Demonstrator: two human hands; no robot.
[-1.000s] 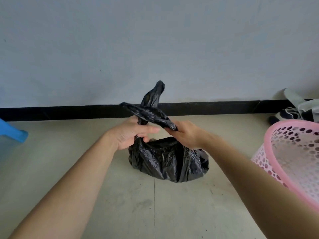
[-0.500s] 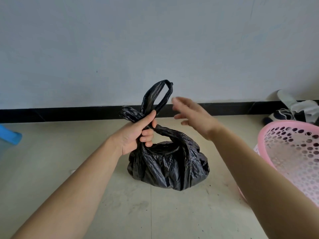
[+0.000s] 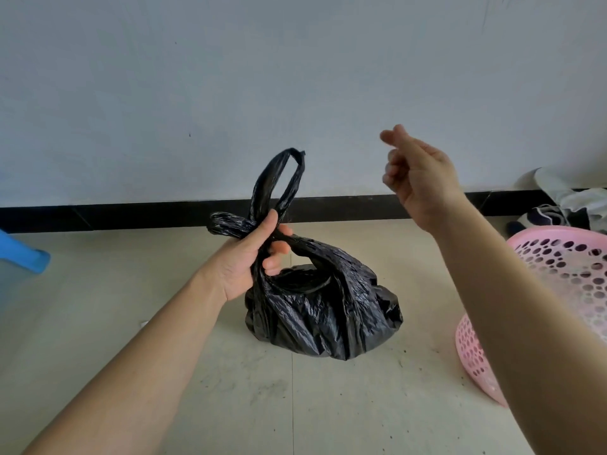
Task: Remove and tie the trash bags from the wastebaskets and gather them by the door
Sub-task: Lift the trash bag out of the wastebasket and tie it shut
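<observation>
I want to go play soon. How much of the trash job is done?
Done: the black bag is out of the pink basket and sits on the floor. In hand: the left hand grips the crossed handles, one loop standing loose, so the knot is not tight yet; the right hand is up, holding nothing. Left: finish the knot and carry the bag to the door, not in view.

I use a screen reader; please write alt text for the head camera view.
The left hand grips the crossed handles of a black trash bag resting on the floor, while the right hand hovers empty, fingers curled. A pink basket stands at right.
</observation>
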